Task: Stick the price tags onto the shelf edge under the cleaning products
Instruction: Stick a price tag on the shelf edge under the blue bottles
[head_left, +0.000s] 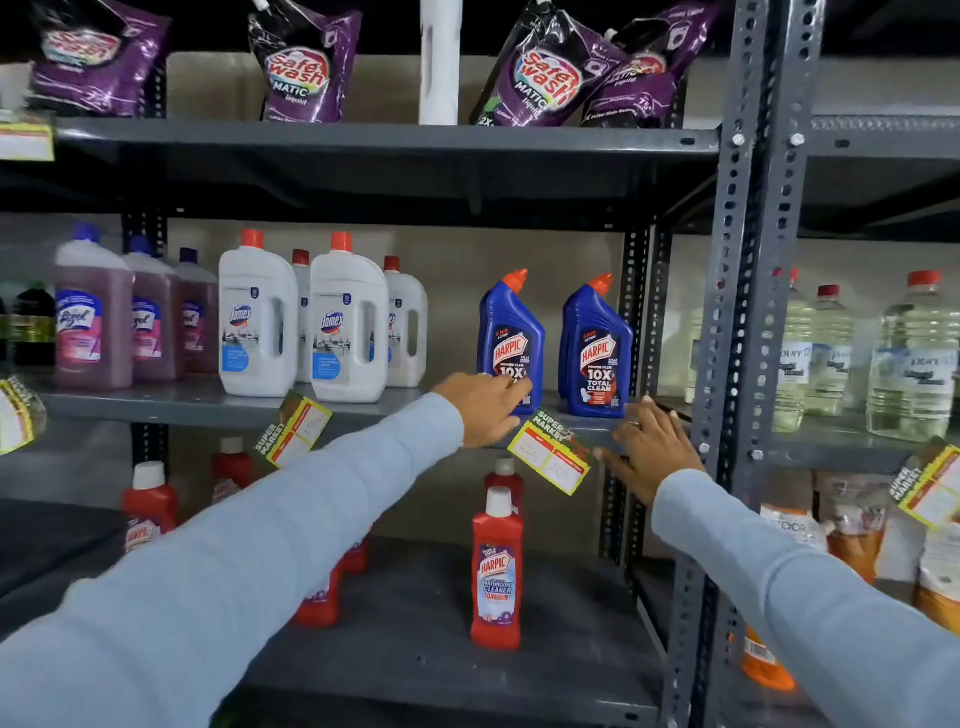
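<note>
A yellow-and-red price tag (550, 452) hangs tilted on the middle shelf edge (171, 410), below two blue Harpic bottles (511, 338). My left hand (483, 408) lies on the edge at the tag's upper left, fingers touching the tag's top corner and the left blue bottle's base. My right hand (649, 449) is spread flat against the edge just right of the tag, holding nothing. A second tag (293, 428) is stuck under the white Domex bottles (348, 322).
Purple Lizol bottles (93, 317) stand at the left, purple Safewash pouches (306, 62) on the top shelf, red Harpic bottles (496, 566) below. A grey upright post (727, 364) rises right of my hands. More tags hang at far left (18, 415) and far right (930, 483).
</note>
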